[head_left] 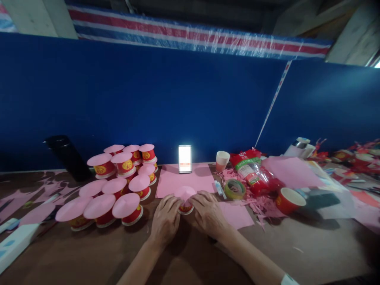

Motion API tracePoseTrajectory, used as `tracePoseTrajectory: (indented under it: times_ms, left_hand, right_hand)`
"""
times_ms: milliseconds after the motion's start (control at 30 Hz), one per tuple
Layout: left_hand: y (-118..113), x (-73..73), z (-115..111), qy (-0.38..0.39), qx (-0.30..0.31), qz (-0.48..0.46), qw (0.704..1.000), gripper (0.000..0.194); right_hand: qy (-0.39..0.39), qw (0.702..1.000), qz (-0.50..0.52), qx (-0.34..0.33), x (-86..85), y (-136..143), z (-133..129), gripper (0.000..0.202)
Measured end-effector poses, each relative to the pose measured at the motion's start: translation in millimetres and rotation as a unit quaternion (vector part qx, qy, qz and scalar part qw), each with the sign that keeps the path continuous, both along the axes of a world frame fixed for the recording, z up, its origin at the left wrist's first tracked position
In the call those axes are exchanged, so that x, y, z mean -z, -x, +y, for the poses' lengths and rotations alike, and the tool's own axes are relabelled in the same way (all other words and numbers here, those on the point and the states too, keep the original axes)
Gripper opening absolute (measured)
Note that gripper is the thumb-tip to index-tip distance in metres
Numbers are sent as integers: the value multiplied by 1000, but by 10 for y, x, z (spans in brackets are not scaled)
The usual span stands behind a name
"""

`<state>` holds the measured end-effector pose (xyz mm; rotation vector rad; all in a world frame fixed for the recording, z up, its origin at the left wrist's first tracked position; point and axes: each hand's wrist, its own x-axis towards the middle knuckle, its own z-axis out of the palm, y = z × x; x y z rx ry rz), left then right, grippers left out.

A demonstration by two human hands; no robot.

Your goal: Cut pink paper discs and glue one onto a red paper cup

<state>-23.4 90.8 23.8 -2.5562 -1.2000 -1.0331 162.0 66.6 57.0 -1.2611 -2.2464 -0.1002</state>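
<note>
Between my two hands stands a red paper cup (186, 208), upside down on the table, with a pink paper cone (185, 193) over its top. My left hand (166, 213) curls its fingers against the cone's left edge. From the other side, my right hand (209, 209) presses its fingers to the cone's right edge. The thumbs are partly hidden. To the left are several finished-looking red cups with pink cone tops (127, 205), set close together in rows. Just behind my hands lie pink paper sheets (169, 178), and a small pink piece (237, 215) is by my right wrist.
A lit phone (185, 159) stands at the back. Right of it are a paper cup (222, 160), a tape roll (234, 189), a red plastic bag (252, 174) and a tipped red cup (290, 200). A black bottle (69, 158) and white power strip (18, 245) are left.
</note>
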Motion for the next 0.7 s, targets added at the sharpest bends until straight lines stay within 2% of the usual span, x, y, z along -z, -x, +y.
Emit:
tracePoseTrajectory:
  times_ms: [700]
  left_hand:
    - [-31, -58, 11, -1, 9, 7, 1000, 34]
  right_hand:
    - [8, 1000, 23, -18, -42, -15, 32, 24]
